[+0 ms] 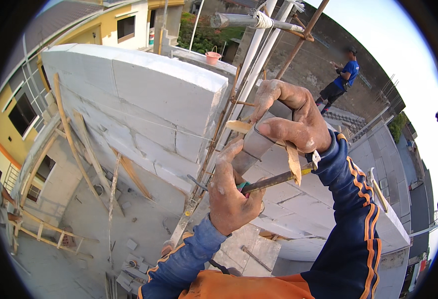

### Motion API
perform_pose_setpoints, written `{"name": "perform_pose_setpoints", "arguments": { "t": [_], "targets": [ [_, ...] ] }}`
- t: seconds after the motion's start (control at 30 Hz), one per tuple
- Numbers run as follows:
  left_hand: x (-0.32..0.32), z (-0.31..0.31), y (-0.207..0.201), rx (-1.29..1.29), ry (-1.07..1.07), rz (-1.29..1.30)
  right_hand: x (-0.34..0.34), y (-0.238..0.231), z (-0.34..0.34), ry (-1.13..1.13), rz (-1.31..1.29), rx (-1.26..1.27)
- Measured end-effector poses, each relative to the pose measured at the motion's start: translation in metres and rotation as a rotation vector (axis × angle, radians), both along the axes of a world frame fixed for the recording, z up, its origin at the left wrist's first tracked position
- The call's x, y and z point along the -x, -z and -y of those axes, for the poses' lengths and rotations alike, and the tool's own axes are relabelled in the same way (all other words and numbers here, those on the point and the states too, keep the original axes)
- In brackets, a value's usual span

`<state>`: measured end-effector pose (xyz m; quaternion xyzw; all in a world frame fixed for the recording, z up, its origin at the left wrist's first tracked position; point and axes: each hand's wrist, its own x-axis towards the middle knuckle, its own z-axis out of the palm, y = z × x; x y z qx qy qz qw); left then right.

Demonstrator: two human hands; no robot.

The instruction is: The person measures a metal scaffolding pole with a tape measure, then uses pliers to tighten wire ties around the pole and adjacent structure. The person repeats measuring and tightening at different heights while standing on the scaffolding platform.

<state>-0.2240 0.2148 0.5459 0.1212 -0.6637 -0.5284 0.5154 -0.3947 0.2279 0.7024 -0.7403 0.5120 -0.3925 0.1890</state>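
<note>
My left hand (231, 199) is closed on a tape measure, its case mostly hidden in the palm. The dark and yellow blade (279, 180) sticks out to the right, towards my right wrist. Above it, my right hand (299, 119) is bent over the top of a grey rectangular piece (255, 143), thumb and forefinger drawn together at its left side. Whatever they pinch is too small to make out. A thin dark line wraps the grey piece. Beside it are a short wood strip (239, 126) and a split wood sliver (293, 163) under my right hand.
A pale block wall (144, 94) with a string along it stands left; another block wall (299, 214) lies right, with a hammer (378, 188) on it. Scaffold poles (259, 22) rise ahead. Far below left is a floor with timber props (74, 144). A person (346, 74) stands at far right.
</note>
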Motion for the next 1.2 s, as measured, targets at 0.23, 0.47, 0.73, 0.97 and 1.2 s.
{"name": "perform_pose_setpoints", "arguments": {
  "t": [0.23,0.47,0.73,0.97,1.2],
  "targets": [
    [-0.013,0.018,-0.021,0.286,-0.094,-0.011,0.001,-0.005,0.003,-0.028,-0.067,0.031],
    [-0.015,0.028,-0.039,0.291,-0.075,0.041,0.003,-0.001,0.001,-0.053,0.094,-0.020],
    [-0.015,0.029,-0.045,0.248,-0.061,0.052,-0.003,-0.003,-0.003,-0.022,0.137,-0.042],
    [-0.015,0.031,-0.042,0.219,-0.053,0.088,0.000,0.000,-0.001,-0.014,0.103,-0.020],
    [-0.019,0.035,-0.039,0.302,-0.042,0.042,-0.005,-0.004,0.005,-0.044,0.156,-0.046]
  ]
}}
